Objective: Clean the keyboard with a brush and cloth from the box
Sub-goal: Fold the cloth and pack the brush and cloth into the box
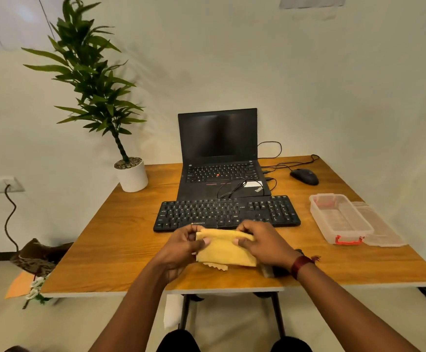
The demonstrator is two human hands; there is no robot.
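Observation:
A yellow cloth (223,251) is held folded between both hands just above the table's front edge. My left hand (181,246) grips its left side and my right hand (265,243) grips its top right corner. The black keyboard (226,212) lies flat right behind the hands. A clear plastic box (340,218) with a red latch stands open at the right, nothing visible inside it. A dark object with a pale end (270,271), possibly the brush, lies on the table partly hidden under my right wrist.
An open black laptop (219,153) stands behind the keyboard with a cable across it. A black mouse (304,176) is at the back right. The box's clear lid (380,229) lies right of the box. A potted plant (132,174) occupies the back left corner.

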